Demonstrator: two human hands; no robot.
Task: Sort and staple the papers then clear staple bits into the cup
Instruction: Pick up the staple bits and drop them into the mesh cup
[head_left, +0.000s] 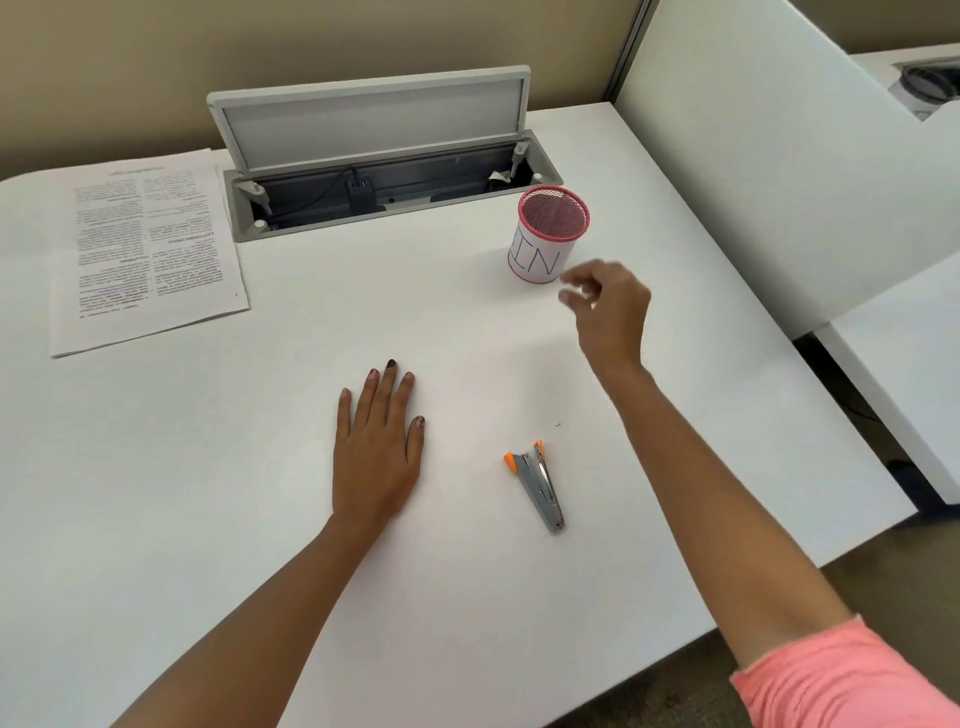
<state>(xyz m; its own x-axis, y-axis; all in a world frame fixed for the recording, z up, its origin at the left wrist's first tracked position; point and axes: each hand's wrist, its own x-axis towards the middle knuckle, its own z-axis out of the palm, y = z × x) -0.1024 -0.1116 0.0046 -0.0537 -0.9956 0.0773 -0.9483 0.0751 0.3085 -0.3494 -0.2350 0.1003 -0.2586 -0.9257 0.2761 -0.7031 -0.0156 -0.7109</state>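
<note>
The right hand (608, 306) hovers just beside the pink mesh cup (549, 236), fingertips pinched, contents too blurred to tell; the left hand (379, 447) lies flat, released, on the worktop (208, 493); the stapler (537, 480) rests between them; the stapled papers (145, 244) lie well beyond the left hand; judging the clearing step underway, a stray bit (558, 424) near the stapler needs pinching next.

right hand (608, 306): fingertips blurred; whether they pinch anything cannot be told
speck (558, 424): just beyond the stapler (537, 483), perhaps a staple bit, too small to tell
papers (145, 244): far left, print too small to read
cup (548, 234): lettering partly hidden round its side
pink sleeve (841, 680): cut off at the near right corner
</note>
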